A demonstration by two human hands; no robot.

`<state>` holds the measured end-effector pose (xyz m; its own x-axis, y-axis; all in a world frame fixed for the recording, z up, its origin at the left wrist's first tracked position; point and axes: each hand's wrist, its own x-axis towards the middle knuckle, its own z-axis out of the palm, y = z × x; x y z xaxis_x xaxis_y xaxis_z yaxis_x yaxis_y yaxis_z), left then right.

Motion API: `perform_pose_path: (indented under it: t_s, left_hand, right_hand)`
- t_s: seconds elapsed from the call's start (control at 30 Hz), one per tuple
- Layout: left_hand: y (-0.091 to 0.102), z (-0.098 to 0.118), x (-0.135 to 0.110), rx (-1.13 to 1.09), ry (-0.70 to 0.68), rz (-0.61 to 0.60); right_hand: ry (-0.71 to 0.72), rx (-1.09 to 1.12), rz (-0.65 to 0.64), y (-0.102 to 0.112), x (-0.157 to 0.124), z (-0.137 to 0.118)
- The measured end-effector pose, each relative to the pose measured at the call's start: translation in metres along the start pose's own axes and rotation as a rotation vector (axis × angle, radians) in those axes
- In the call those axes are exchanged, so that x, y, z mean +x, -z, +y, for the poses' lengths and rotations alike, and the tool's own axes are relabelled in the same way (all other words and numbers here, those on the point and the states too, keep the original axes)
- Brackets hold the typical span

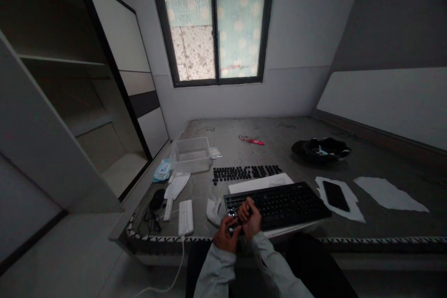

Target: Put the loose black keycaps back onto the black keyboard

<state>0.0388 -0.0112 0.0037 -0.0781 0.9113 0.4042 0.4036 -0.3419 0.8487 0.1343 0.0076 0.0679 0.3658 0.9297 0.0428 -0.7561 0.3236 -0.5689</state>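
A black keyboard [289, 202] lies tilted near the mattress's front edge, its left end close to my hands. My left hand [226, 236] is closed in a pinch at the keyboard's lower left corner; a small dark piece shows at its fingertips, too small to name surely. My right hand [251, 220] is curled closed right beside it, over the keyboard's left part, and what its fingers hold, if anything, is hidden. Behind the keyboard, loose black keycaps [230, 173] are laid out in rows. A crumpled white tissue [214, 210] lies just left of the keyboard.
On the mattress [265, 130] at left are a clear plastic box [191, 162], a blue packet [162, 171], a white power strip [186, 217] and black cable [151, 214]. A phone [335, 196] on paper and a black cap [321, 150] lie right. A red strap [253, 140] sits farther back.
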Motion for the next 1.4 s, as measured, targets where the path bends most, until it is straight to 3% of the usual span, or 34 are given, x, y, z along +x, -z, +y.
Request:
perform_pose_path:
  t_s: [0.17, 0.3, 0.4, 0.53, 0.63, 0.77, 1.0, 1.2, 1.4]
  left_hand:
    - [-0.001, -0.005, -0.002, -0.137, -0.054, 0.022]
    - [0.000, -0.008, -0.001, -0.148, -0.057, 0.054]
    - [0.001, -0.009, 0.003, -0.139, -0.104, 0.007]
    - [0.000, -0.009, 0.007, -0.151, -0.141, 0.036]
    - [-0.002, -0.011, 0.006, -0.148, -0.195, 0.037]
    - [-0.001, -0.013, 0.006, -0.080, -0.219, 0.008]
    - [0.005, -0.015, 0.013, -0.044, -0.177, 0.183]
    - [0.013, -0.018, 0.018, -0.076, 0.016, 0.248]
    - [0.022, -0.023, 0.013, -0.042, 0.068, 0.226]
  right_hand:
    - [0.086, -0.031, 0.038, -0.001, 0.000, -0.019]
    - [0.232, -0.356, 0.048, 0.017, -0.007, -0.051]
    - [0.413, -0.872, 0.008, 0.046, -0.012, -0.087]
    - [0.532, -1.516, -0.272, 0.101, -0.018, -0.131]
    - [0.673, -1.743, -0.167, 0.144, -0.025, -0.146]
    - [0.524, -1.986, -0.284, 0.176, -0.033, -0.144]
    - [0.532, -2.062, -0.252, 0.179, -0.030, -0.137]
    - [0.536, -2.058, -0.142, 0.172, -0.033, -0.136]
    - [0.482, -2.122, -0.183, 0.154, -0.039, -0.135]
